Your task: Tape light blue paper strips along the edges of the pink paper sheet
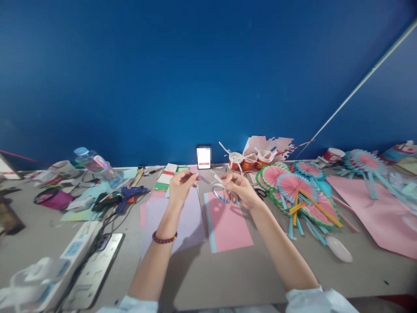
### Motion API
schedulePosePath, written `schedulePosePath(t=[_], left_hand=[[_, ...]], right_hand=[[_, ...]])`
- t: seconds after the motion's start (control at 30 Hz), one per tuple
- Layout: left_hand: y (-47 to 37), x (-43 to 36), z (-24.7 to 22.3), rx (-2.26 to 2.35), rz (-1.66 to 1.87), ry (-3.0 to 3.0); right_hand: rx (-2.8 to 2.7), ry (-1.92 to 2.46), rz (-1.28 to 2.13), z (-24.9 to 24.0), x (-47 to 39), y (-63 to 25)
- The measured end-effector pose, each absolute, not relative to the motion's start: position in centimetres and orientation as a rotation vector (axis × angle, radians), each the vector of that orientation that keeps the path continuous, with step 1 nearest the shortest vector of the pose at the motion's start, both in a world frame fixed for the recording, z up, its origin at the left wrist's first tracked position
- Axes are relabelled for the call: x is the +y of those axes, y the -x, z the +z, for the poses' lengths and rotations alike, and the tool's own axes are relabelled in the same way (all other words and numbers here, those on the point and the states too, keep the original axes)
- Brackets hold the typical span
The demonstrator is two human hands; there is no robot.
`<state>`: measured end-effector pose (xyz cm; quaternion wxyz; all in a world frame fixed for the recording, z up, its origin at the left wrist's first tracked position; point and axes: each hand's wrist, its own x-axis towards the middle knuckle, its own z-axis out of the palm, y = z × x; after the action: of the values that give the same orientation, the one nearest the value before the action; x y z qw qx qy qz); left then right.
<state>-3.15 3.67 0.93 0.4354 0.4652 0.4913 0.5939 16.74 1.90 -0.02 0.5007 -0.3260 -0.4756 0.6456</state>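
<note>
My left hand [182,186] is raised over the table, its thumb and fingers pinching a small purple paper strip [204,178]. Facing it, my right hand [240,190] grips a thin white tape roll [216,191] with a blue inner ring; a short white end sticks up from it toward the left hand. The two hands are apart. Beneath the left hand lies a lavender paper sheet [176,217], and below the right hand a pink sheet [230,226] rests with a light blue edge showing beside it.
A lit phone [204,157] stands against the blue wall. Pleated paper fans [296,189] and red cups [248,161] are on the right. Leftward are a bottle [97,165], a blue glue gun [130,195], a power strip [78,243] and another phone [94,269].
</note>
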Motion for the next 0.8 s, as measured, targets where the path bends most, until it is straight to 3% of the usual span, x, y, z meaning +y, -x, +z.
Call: schedulePosePath(t=[0.17,0.8], left_hand=[[2.7,2.9,1.5,1.204,1.451,-1.133],[1.8,1.9,1.1,1.100,1.243,-1.358]], right_hand=[[-1.160,0.673,1.623,0.6,0.8,-16.0],[-1.138,0.904,1.548,0.2,1.0,-14.5]])
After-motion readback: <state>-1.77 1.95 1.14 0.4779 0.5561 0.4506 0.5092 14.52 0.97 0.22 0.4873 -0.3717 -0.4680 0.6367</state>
